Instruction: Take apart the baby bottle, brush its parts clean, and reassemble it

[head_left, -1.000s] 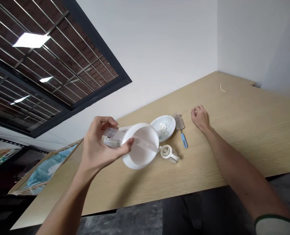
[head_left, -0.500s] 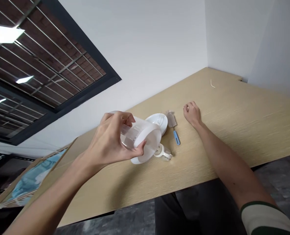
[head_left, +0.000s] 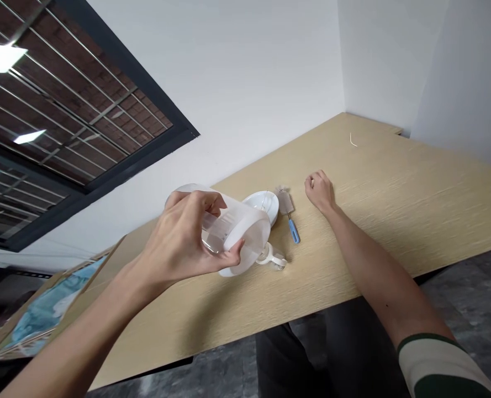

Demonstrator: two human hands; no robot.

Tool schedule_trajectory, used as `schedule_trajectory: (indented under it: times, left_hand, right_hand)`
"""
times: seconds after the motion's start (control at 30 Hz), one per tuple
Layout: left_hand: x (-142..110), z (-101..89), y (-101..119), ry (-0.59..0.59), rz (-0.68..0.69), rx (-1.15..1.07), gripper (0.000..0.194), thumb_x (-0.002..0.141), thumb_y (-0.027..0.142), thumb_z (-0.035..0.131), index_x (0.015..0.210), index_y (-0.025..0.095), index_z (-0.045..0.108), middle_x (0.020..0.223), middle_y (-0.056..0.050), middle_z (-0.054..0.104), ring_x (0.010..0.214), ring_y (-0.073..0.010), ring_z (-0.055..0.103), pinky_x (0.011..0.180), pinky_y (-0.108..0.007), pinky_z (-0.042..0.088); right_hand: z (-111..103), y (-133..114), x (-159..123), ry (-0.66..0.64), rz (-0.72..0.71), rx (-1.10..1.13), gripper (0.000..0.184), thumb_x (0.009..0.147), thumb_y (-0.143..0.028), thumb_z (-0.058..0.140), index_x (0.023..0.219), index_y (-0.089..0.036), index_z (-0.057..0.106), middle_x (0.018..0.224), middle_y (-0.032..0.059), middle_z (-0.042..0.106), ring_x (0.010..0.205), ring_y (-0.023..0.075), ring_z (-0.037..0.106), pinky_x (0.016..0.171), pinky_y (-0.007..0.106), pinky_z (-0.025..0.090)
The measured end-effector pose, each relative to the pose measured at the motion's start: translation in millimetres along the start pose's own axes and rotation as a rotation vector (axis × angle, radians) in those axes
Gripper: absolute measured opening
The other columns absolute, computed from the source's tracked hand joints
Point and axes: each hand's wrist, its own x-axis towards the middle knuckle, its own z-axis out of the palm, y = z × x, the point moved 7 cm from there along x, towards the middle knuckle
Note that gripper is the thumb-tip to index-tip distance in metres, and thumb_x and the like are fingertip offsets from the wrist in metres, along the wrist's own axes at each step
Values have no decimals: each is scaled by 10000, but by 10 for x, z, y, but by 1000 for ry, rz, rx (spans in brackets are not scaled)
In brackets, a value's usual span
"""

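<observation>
From the head view, the left hand (head_left: 183, 235) wraps its fingers around a clear plastic cup (head_left: 245, 232), its long axis lying sideways with the round white end pointing right. The right hand (head_left: 320, 190) rests loosely curled and empty on the wooden table (head_left: 394, 221), just right of a small brush (head_left: 286, 204).

A light wood desk (head_left: 378, 232) is carrying a white dish (head_left: 267, 203), a blue-handled bottle brush (head_left: 289, 214) and a white handled ring (head_left: 273, 257) mid-frame, and a thin white scrap (head_left: 353, 140) upper right.
</observation>
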Motion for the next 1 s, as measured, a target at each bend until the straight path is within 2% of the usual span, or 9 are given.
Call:
schedule_trajectory:
  times: [0.23,0.47,0.6,0.67,0.73,0.8,0.87,0.9,1.0]
  left_hand:
    - [-55,9,-53,-17,-65,-43,547,630,450,739,1018,269,399,889,-3,626,737,-230,631,827,-438,500]
    - [-100,-23,-3,-23,-28,-29,522,671,407,730,1029,228,395,886,-18,609,759,-208,608,886,-456,485]
    - [-189,-96,-135,-11,-111,-81,587,637,382,784,1060,223,409,916,-20,589,775,-202,608,776,-405,501]
    - [-312,-194,-302,68,-229,-181,597,620,342,815,1059,229,427,944,-19,563,789,-194,600,683,-351,492]
    - [-519,-336,-549,248,-427,-298,530,615,278,821,991,231,450,935,-7,538,782,-176,576,634,-320,470]
    - [-855,-458,-864,486,-750,-365,421,622,230,797,867,219,455,837,21,529,710,-149,538,602,-310,439]
    - [-1237,-483,-1131,672,-1081,-418,327,653,244,749,779,202,450,735,45,517,626,-121,495,560,-296,401]
    - [-1383,-465,-1232,721,-1196,-450,297,663,262,724,757,196,450,705,52,512,601,-114,483,542,-289,389]
    - [-1576,-431,-1455,727,-1324,-402,343,631,271,740,767,194,435,682,68,499,557,-97,462,499,-260,372]
  right_hand:
    - [12,-1,-5,-12,6,0,267,933,-257,398,856,-164,637,986,133,617,840,225,565,768,348,426]
    - [11,-30,-20,-22,3,-7,255,925,-245,406,862,-163,639,995,137,618,864,232,570,780,349,427]
    - [-5,-58,-20,-28,-5,-8,262,926,-241,403,857,-158,642,976,136,620,865,231,574,783,344,427]
    - [-17,-63,-17,-23,-2,-6,266,926,-239,396,858,-160,641,973,135,621,863,231,575,778,342,428]
    - [-26,-60,-15,-16,5,-3,266,923,-236,394,853,-164,640,970,132,623,861,230,575,772,340,427]
    - [-29,-50,-15,-12,13,0,255,915,-235,405,838,-171,640,959,125,628,853,229,576,766,337,426]
    - [-25,-36,-16,-13,20,2,249,912,-238,415,821,-178,639,949,118,631,841,224,577,759,333,425]
    - [-21,-29,-18,-14,23,2,251,913,-241,416,816,-181,639,948,116,632,836,223,576,756,331,425]
    - [-11,-10,-21,-18,29,-7,266,924,-251,406,825,-181,643,955,122,631,838,222,576,755,330,424]
